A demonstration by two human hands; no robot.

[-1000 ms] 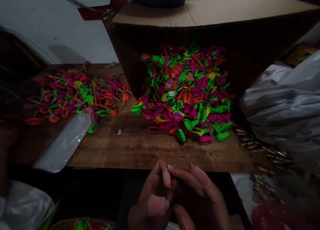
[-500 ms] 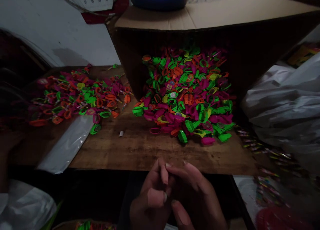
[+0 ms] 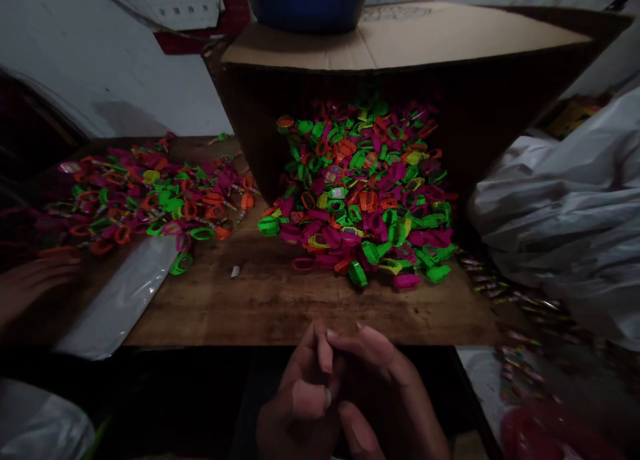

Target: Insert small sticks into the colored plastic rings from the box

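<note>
My left hand point(image 3: 295, 400) and my right hand point(image 3: 400, 387) are together at the lower middle, just in front of the bench edge. Their fingertips meet or nearly meet at the top. The left fingers are loosely bent, the thumb apart from them. My right fingers curve over, with a gap to the thumb. I see nothing held in either hand; the space between the palms is dark. Beyond them, a heap of bright plastic toy watches point(image 3: 350, 200) in green, pink, orange and yellow spills from a cardboard box point(image 3: 400, 37) lying on its side.
Left of the box lies another heap of toy watches point(image 3: 165, 193) with small striped pieces. A clear plastic bag point(image 3: 120, 300) lies flat on the wooden bench point(image 3: 210, 313). Another person's hand point(image 3: 35, 280) is at far left. A white plastic sack point(image 3: 565, 213) bulges at right.
The view has shifted slightly, so the bench and heaps appear further left. The other person's hand has come up over the bench at left. My hands keep nearly the same pose.
</note>
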